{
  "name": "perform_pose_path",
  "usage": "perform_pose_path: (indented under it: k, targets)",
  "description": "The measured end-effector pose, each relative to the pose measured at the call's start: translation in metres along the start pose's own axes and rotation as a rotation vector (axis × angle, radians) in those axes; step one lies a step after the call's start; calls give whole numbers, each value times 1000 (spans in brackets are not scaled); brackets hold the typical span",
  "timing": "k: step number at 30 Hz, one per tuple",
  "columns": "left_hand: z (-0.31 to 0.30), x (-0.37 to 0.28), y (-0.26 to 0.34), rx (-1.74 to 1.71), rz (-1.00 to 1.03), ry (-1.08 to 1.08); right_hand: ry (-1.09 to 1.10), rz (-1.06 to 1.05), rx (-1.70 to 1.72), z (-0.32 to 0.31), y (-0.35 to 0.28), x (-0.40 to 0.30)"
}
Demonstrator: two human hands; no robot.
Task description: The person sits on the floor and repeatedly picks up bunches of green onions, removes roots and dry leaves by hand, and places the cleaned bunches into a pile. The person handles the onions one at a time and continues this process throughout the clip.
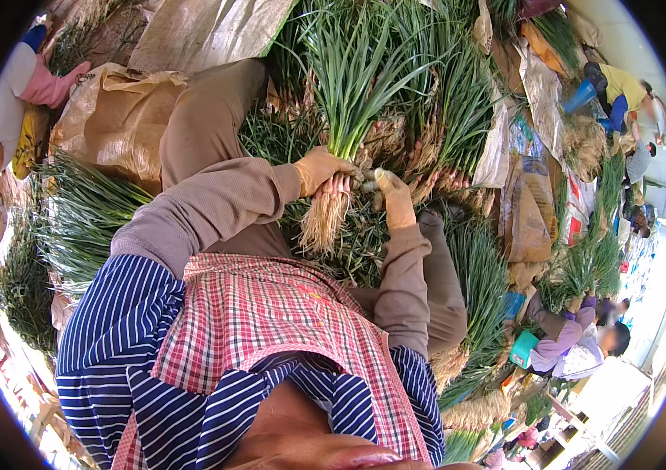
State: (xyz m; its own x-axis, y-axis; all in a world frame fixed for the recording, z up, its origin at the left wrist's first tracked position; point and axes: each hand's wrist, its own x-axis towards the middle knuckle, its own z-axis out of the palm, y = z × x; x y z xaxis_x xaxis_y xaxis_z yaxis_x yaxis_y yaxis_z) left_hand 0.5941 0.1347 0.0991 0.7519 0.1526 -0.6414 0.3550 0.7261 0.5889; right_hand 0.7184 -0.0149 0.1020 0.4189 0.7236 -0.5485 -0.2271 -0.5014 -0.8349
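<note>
My left hand (322,167), in a tan glove, grips a bunch of green onions (347,111) just above the pinkish bulbs. The leaves fan upward in the view and the pale roots (326,220) hang toward my lap. My right hand (390,191), also gloved and soiled at the fingertips, is at the right side of the bulbs, fingers bent. Whether it pinches something there is hidden. Loose green leaf trimmings (338,252) lie beneath both hands, between my legs. More green onions (444,117) stand bulbs-down just beyond my hands.
Onion piles flank me at left (83,217) and right (476,282). A woven sack (115,123) lies by my left knee, another (526,205) to the right. A person in a lilac top (568,352) sits at right, near a teal container (523,349); other people are farther off.
</note>
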Motion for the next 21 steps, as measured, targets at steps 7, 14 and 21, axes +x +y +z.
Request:
perform_pose_path:
  k: [7,14,21]
  targets:
    - [8,-39,15,-284,-7,-152,32,10,743,49,-1,48]
    - [-30,13,-20,-287,15,-114,438,-134,864,13,-7,19]
    - [-18,2,-8,-102,-3,-93,-21,36,65,45,-19,-14]
